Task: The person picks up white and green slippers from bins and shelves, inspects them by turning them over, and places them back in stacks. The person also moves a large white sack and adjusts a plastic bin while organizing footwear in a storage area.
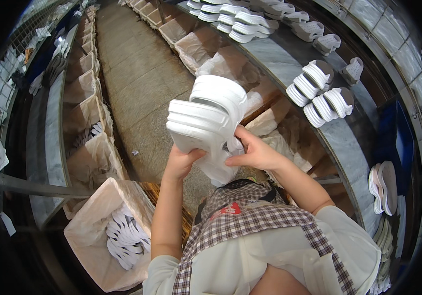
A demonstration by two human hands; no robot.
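In front of my body I hold up a bundle of white shoe soles (198,125), stacked in two groups side by side, their thick ends pointing away from me. My left hand (185,161) grips the lower left side, thumb across the near face. On the right side my right hand (256,151) is closed round the bundle, with its thumb pressed on the front and its fingers partly hidden behind. A thin translucent plastic sheet or bag seems to hang just below the soles; its exact form is hard to make out.
A lined bin (107,246) with white and dark strips stands at lower left. More lined bins (80,118) flank the aisle floor (132,73). On the right shelf (353,169) lie stacked white soles (319,105), perforated uppers (326,44) and insoles (383,187).
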